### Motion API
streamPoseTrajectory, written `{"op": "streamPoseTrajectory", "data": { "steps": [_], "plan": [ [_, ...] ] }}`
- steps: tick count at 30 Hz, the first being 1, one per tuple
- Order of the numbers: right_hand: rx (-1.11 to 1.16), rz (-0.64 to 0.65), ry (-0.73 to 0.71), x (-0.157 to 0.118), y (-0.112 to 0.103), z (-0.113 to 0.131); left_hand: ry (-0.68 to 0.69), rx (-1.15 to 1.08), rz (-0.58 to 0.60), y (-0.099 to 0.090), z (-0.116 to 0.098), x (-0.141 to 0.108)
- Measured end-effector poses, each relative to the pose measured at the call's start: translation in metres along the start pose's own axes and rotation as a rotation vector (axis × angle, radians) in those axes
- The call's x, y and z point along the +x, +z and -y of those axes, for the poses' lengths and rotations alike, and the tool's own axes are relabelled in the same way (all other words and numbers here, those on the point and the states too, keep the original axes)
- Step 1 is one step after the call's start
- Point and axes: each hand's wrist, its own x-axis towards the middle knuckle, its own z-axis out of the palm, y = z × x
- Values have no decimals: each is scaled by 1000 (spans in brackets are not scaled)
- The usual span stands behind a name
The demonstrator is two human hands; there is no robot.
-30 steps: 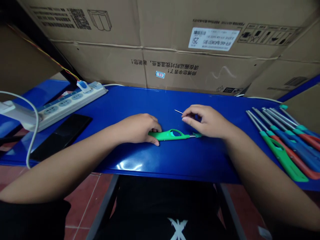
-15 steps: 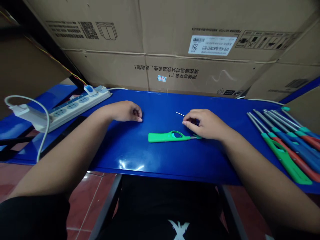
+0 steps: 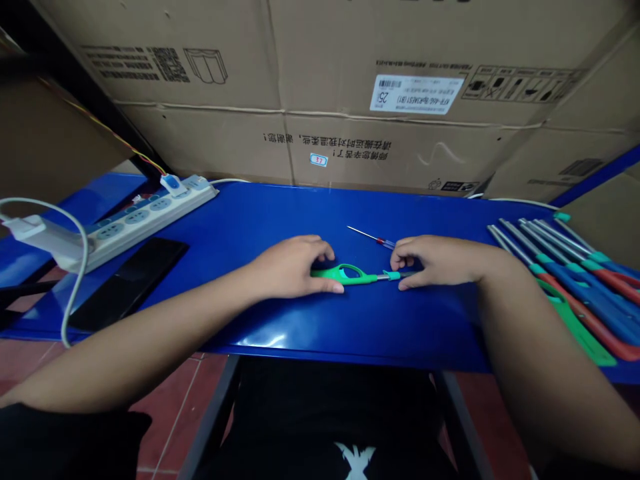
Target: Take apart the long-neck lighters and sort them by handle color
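Note:
A green long-necked lighter (image 3: 371, 279) lies flat on the blue tabletop, its metal tube pointing right. My left hand (image 3: 295, 268) is closed round the handle end, thumb on the near side and fingers on the far side, hiding that end. At the other end, my right hand (image 3: 433, 260) has its thumb and curled fingers around the tube, just past a teal collar (image 3: 393, 275). Just beyond the right fingers rests a thin screwdriver (image 3: 367, 233) with a red and clear handle, its handle end partly hidden by the hand.
Several similar lighters in green, blue and orange (image 3: 595, 293) lie side by side at the right. On the left are a white power strip (image 3: 150, 217) with cords and a black phone (image 3: 133, 283). A large cardboard box (image 3: 240, 133) stands along the back edge.
My right hand has let go of the screwdriver, which now lies on the table, and moved to the lighter's tube. My left hand has come right and down onto the lighter's handle.

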Motion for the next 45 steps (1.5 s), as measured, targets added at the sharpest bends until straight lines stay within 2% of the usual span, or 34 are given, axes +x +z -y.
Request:
{"op": "streamPoseTrajectory", "data": {
  "steps": [4, 9, 14, 19, 22, 27, 30, 32, 34, 36, 37, 39, 42, 45],
  "plan": [
    [-108, -54, -92, 12, 8, 15, -64, 92, 45, 18, -12, 2],
    [-217, -217, -122, 20, 16, 29, -150, 194, 2, 16, -8, 2],
    [-394, -473, -299, 29, 26, 32, -105, 336, -24, 14, -14, -4],
    [-495, -640, -463, 33, 32, 34, -38, 403, -28, 11, -14, -6],
    [-500, -717, -456, 31, 33, 36, -25, 427, -89, 10, -13, -6],
    [-521, -755, -384, 29, 34, 37, -38, 531, -192, 13, -18, -9],
    [-522, -822, -375, 28, 31, 43, -41, 474, -257, 11, -16, -7],
    [-534, -948, -404, 25, 28, 51, -18, 328, -316, 8, -11, -3],
    [-491, -1173, -416, 21, 26, 62, -10, 181, -384, 3, -7, 0],
    [-330, -1391, -344, 18, 26, 70, -18, 133, -437, 0, -4, 1],
    [-236, -1440, -287, 18, 27, 72, -16, 155, -459, -1, -4, 0],
    [-179, -1429, -226, 18, 29, 73, 10, 253, -489, -2, -4, -3],
    [-441, -1273, -261, 16, 26, 66, 56, 393, -516, -3, -3, -8],
    [-646, -1061, -249, 15, 22, 59, 73, 446, -465, -5, 0, -10]
  ]
}}
